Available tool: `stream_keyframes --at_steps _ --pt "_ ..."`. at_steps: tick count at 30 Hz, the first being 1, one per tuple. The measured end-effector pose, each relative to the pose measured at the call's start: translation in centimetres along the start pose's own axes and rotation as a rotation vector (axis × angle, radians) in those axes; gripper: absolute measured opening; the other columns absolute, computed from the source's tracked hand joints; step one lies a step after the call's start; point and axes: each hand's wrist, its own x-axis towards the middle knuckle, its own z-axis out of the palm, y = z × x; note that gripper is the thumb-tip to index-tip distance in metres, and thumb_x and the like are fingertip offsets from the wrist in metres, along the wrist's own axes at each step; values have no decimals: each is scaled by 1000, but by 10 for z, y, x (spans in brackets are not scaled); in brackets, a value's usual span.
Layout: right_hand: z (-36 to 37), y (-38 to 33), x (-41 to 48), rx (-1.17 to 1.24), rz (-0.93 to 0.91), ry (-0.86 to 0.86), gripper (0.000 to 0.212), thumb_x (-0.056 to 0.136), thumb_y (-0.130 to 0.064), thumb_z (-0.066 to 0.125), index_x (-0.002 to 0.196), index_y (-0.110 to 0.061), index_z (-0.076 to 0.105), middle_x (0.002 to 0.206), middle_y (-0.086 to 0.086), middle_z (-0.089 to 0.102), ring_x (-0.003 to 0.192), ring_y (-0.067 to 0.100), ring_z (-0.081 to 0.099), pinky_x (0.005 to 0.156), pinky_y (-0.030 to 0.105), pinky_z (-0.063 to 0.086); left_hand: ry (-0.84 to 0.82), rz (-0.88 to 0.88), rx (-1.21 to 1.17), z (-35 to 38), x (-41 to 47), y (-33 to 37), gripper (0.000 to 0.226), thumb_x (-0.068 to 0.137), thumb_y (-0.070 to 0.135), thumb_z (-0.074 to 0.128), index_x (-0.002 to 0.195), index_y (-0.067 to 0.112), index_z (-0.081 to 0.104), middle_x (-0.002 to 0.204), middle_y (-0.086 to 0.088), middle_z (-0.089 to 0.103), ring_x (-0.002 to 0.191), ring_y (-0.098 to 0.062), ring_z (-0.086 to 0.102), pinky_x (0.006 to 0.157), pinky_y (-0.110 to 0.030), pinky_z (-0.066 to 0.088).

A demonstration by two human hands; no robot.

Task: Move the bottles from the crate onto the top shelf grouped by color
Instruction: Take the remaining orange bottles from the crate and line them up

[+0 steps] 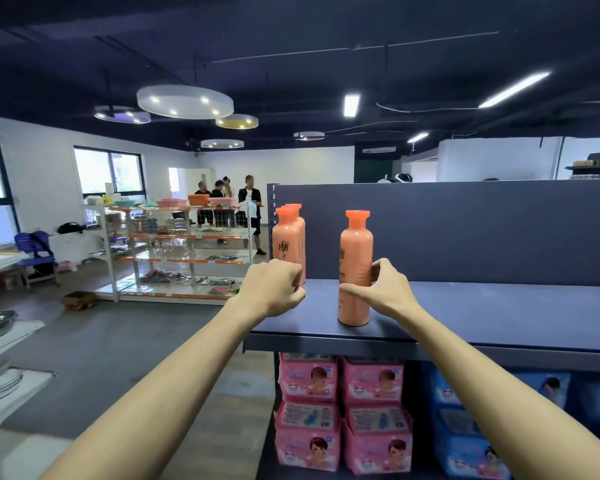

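An orange bottle (354,261) with an orange cap stands upright near the front of the dark blue top shelf (482,317). My right hand (381,289) grips its lower half between thumb and fingers. At the shelf's left end a row of matching orange bottles (286,237) stands against the back panel. My left hand (274,285) is curled at the base of the front bottle of that row; whether the fingers close round it is hidden. The crate is out of view.
Pink packs (309,410) and blue packs (465,427) fill the shelf below. The grey back panel (465,230) rises behind the top shelf. To the left lie open floor, a white wire rack (174,251) and several people standing far back.
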Motion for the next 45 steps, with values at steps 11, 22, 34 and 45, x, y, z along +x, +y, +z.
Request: stream_keyframes --at_steps 11,22,34,45 --pt "21 -3 3 -205 -24 -54 64 56 -62 80 98 -19 58 96 -1 66 91 20 63 77 40 58 -69 -50 -53 20 -16 -13 19 82 38 54 79 19 57 81 2 66 73 -23 60 60 -28 41" --pt "65 -43 0 -49 -120 -235 58 69 -41 87 107 -18 49 107 -3 63 96 14 61 67 24 49 -81 -124 -60 18 -30 -49 16 80 38 55 75 22 55 80 3 66 77 -23 60 60 -29 38" --pt "99 -64 6 -130 -197 -219 53 73 -40 82 110 -14 56 109 3 65 92 16 59 62 20 42 -75 -138 -31 19 -25 -73 17 81 39 54 77 23 56 81 2 65 74 -24 60 59 -30 41" --pt "112 -64 11 -117 -184 -197 53 77 -38 80 114 -12 54 114 5 65 91 16 54 68 22 42 -85 -115 -52 23 -20 -72 19 81 41 53 75 23 53 81 3 66 75 -23 61 60 -29 41"
